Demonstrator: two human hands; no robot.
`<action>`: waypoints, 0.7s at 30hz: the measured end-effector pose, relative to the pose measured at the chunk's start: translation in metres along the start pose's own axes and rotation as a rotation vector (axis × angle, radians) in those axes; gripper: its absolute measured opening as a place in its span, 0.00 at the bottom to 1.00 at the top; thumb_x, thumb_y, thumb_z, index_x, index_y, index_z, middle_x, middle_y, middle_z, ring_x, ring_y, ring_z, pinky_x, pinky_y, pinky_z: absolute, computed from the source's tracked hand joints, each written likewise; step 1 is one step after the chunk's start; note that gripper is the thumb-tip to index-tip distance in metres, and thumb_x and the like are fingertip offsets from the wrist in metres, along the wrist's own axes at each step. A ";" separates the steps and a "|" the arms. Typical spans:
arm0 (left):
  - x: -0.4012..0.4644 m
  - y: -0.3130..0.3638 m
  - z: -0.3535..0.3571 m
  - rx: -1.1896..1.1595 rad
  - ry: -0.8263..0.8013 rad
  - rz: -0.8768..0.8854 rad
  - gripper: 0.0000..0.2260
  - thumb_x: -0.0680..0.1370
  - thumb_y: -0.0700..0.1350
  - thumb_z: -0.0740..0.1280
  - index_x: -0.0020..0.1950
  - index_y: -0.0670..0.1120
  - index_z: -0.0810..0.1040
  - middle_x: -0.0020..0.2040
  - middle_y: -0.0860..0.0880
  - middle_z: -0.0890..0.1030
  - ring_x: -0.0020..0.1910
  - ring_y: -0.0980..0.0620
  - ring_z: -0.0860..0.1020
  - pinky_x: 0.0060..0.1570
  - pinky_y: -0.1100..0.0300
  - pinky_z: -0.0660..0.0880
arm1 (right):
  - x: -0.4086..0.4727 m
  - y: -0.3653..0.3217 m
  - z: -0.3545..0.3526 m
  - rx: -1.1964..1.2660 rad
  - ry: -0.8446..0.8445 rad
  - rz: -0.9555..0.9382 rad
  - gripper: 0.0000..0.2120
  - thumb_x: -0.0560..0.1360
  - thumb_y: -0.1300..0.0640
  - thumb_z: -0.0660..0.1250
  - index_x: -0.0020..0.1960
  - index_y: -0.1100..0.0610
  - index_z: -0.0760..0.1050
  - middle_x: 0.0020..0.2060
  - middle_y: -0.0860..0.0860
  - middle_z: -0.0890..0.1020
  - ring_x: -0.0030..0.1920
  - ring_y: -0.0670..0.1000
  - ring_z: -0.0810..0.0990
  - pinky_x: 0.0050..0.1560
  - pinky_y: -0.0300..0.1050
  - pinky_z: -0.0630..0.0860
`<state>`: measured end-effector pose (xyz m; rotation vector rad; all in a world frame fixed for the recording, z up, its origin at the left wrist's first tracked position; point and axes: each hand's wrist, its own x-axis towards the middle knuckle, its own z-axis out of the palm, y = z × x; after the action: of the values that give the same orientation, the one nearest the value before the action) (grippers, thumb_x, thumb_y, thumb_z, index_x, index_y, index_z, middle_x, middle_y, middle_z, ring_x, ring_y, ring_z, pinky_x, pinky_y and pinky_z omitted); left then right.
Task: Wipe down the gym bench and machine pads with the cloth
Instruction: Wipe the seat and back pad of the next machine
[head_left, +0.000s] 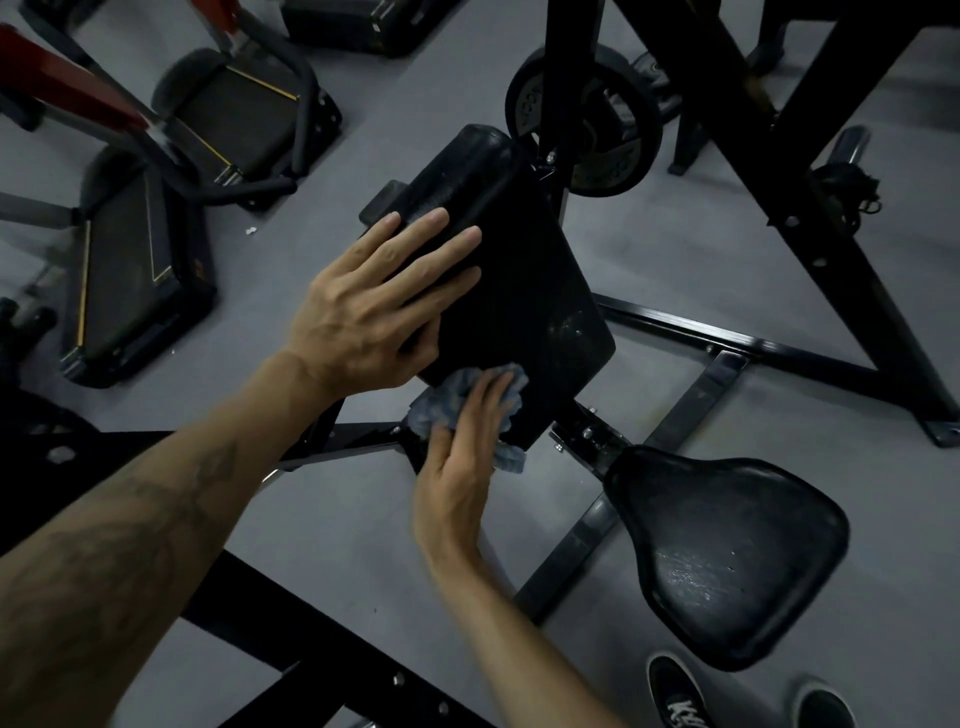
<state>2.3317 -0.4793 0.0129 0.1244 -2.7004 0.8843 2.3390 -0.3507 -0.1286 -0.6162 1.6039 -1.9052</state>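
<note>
A black sloped machine pad (524, 270) stands in the middle of the view, with a black seat pad (727, 551) lower right of it. My left hand (374, 306) rests flat on the pad's left side, fingers straight and spread. My right hand (467, 457) presses a crumpled blue-grey cloth (457, 400) against the pad's near lower edge, with fingers laid over it. Part of the cloth sticks out beside the hand.
The machine's black steel frame (717, 332) runs across the grey floor around the pads. A weight plate (587, 130) hangs behind the pad. Other benches (130, 275) stand at the left. Two dark shoes (680, 696) show at the bottom right.
</note>
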 end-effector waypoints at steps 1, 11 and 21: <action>0.000 0.001 0.000 0.000 0.006 -0.003 0.21 0.78 0.41 0.67 0.72 0.44 0.78 0.76 0.44 0.72 0.77 0.40 0.69 0.71 0.40 0.72 | -0.001 -0.004 0.001 -0.017 -0.003 -0.020 0.28 0.86 0.56 0.56 0.82 0.56 0.49 0.83 0.51 0.46 0.82 0.53 0.41 0.79 0.65 0.55; 0.000 0.002 -0.001 -0.005 0.000 -0.010 0.21 0.78 0.41 0.66 0.71 0.44 0.78 0.76 0.44 0.72 0.77 0.40 0.69 0.70 0.40 0.72 | 0.028 0.004 -0.007 -0.014 0.050 0.037 0.31 0.83 0.50 0.53 0.83 0.55 0.46 0.82 0.49 0.43 0.82 0.53 0.41 0.79 0.64 0.54; 0.000 0.002 -0.003 -0.001 -0.008 -0.019 0.20 0.79 0.42 0.66 0.71 0.44 0.79 0.76 0.45 0.72 0.77 0.40 0.69 0.70 0.40 0.72 | 0.050 0.005 -0.013 -0.047 0.092 -0.072 0.30 0.85 0.52 0.54 0.82 0.54 0.44 0.83 0.52 0.46 0.82 0.56 0.44 0.78 0.65 0.58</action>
<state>2.3317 -0.4757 0.0136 0.1532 -2.7025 0.8790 2.2947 -0.3761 -0.1364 -0.6216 1.7093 -1.9793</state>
